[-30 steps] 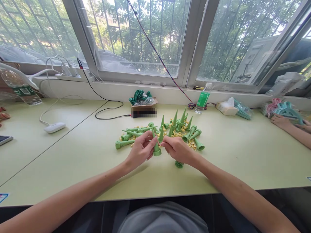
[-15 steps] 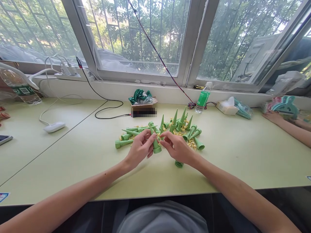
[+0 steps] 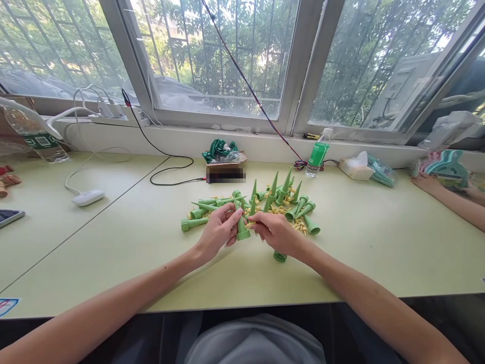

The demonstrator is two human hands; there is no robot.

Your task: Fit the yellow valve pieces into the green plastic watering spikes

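Observation:
My left hand [image 3: 217, 227] is closed around a green plastic watering spike [image 3: 243, 233], its wide collar toward me and its point tilted up and away. My right hand [image 3: 275, 230] is closed in a pinch on a small yellow plastic piece [image 3: 250, 225] right beside the spike; whether the two touch I cannot tell. Behind both hands lies a pile of similar green spikes [image 3: 273, 187], several standing point up and others on their sides. Small yellow pieces [image 3: 302, 226] are scattered among them. Another green collar [image 3: 280, 257] shows below my right wrist, partly hidden.
Behind the pile stands a small cardboard box [image 3: 226, 164] with green plastic inside. A water bottle [image 3: 317, 154] and a tissue pack [image 3: 356, 167] are further right. Another person's arm [image 3: 450, 199] reaches in at the right. A white device [image 3: 88, 197] and a phone [image 3: 11, 217] lie left.
My right fingers have closed into a pinch, and the yellow piece now shows between them, near the spike. The spike in my left hand has turned slightly. The camera view has shifted a little.

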